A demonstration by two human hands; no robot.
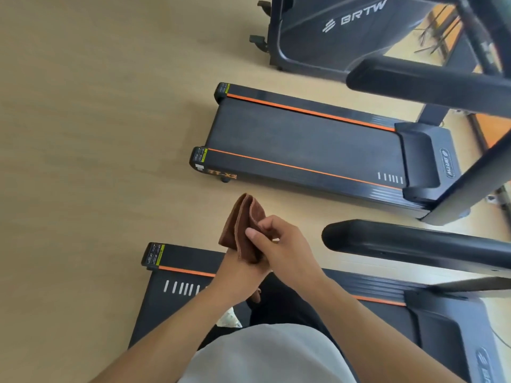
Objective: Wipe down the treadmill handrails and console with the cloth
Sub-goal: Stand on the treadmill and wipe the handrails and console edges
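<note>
A folded brown cloth (240, 226) is held up in front of me, over the floor and the rear of the treadmill deck (177, 322) I stand on. My left hand (238, 275) grips its lower end from below. My right hand (279, 244) pinches the cloth's right fold between thumb and fingers. This treadmill's black padded handrail (414, 244) juts in from the right, its rounded end a short way right of my right hand and not touched. The console is out of view.
A second treadmill (304, 139) with orange stripes lies parallel beyond, its handrail (420, 81) at upper right. A third black machine marked BRTW (356, 17) stands at the top. Pale wooden floor (91, 134) fills the left side.
</note>
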